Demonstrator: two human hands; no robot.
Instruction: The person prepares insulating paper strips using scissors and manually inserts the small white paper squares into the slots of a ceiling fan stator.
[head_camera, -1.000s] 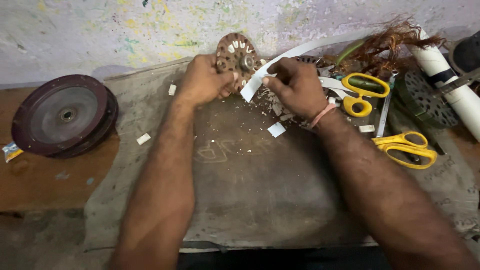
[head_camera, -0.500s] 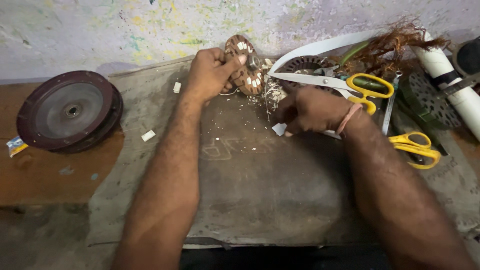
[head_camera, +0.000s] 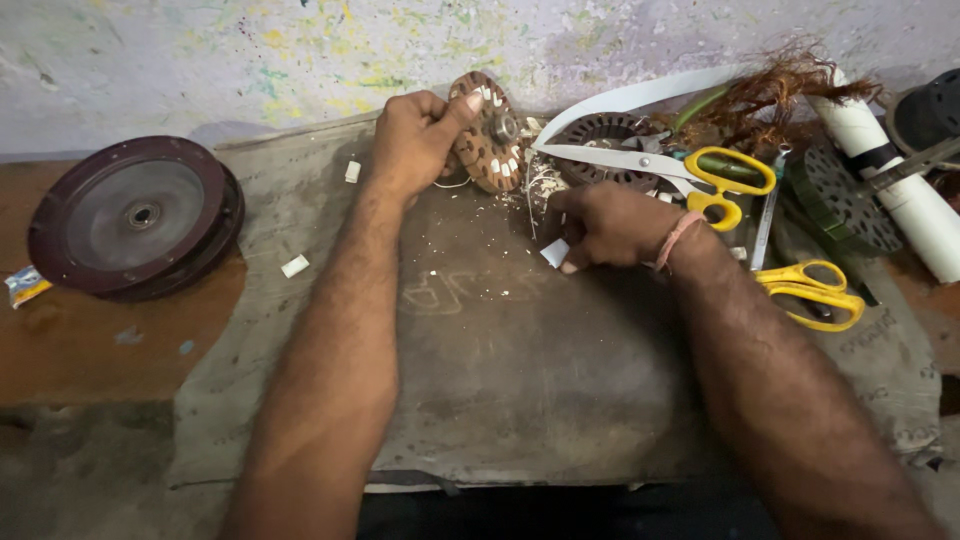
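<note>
Lowered since half a second ago, the right hand (head_camera: 605, 225) now rests on the grey cloth mat (head_camera: 520, 370), its fingers pinching a small white paper slip (head_camera: 555, 252) against the cloth, while the left hand (head_camera: 415, 140) keeps the round motor stator (head_camera: 490, 135) tilted on edge at the mat's far side, thumb and fingers clenched on its rim. White paper wedges show in the stator's brown slotted core, and pale shavings litter the cloth around it. The mat, coarse and stained, covers a worn wooden bench (head_camera: 90, 350) set against a paint-flecked wall (head_camera: 250, 50). Far left, a dark red metal disc (head_camera: 135, 215) lies flat on bare wood, well apart from the hands. To the right, yellow-handled scissors (head_camera: 690, 175) lie open just beyond the right hand; a second yellow pair (head_camera: 810, 290) sits nearer the mat's right edge, beside a white pipe (head_camera: 895, 180) and tangled copper wire (head_camera: 780, 85). Open cloth stretches between both forearms toward the near edge.
</note>
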